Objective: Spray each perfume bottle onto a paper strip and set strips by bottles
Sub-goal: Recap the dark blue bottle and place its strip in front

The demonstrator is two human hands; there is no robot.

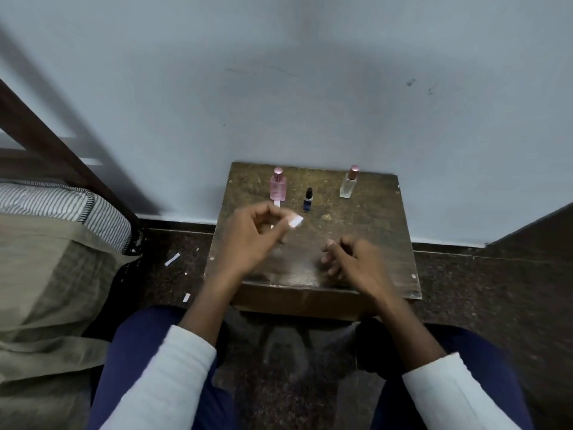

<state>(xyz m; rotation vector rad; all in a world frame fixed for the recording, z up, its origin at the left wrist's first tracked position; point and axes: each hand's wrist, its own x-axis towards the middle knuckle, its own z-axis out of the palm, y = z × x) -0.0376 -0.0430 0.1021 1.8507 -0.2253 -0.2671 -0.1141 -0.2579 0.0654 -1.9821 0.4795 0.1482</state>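
No label reads on the three bottles: pink bottle [277,185], small dark bottle [308,200], clear bottle [348,182]. The left hand [251,237] pinches one paper strip [295,221]; the right hand [350,259] hangs loosely curled, holding nothing.

No writing, brand or number can be read anywhere. The pink bottle [277,185] near the table's [366,231] far edge bears a faint mark on its front, too blurred to make out.

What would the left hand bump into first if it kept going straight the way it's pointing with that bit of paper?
Most likely the small dark blue bottle. The left hand pinches a paper strip whose tip points up and right toward it. Depth is unclear, so the hand might pass over the bottle and reach the wall.
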